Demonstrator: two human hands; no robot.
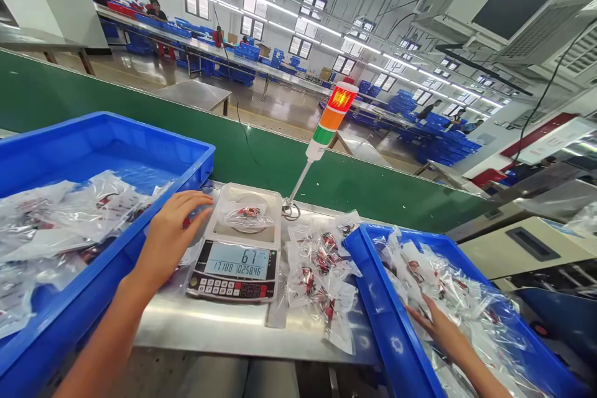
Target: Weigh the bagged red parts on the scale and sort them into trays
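Note:
A digital scale stands on the metal bench, its display lit. On its pan lies a clear plastic bag with small red and dark parts inside. My left hand hovers at the scale's left edge, fingers stretched and a little bent, apart from the bag on the pan. Something reddish shows beneath that palm, too covered to name. My right hand reaches into the right blue bin, fingers apart over the filled clear bags. Several similar bags lie heaped between scale and bin.
A large blue bin with more filled bags stands at left. Behind the scale rises a signal tower, its red lamp lit. A green partition runs along the bench's back. People sit at distant tables.

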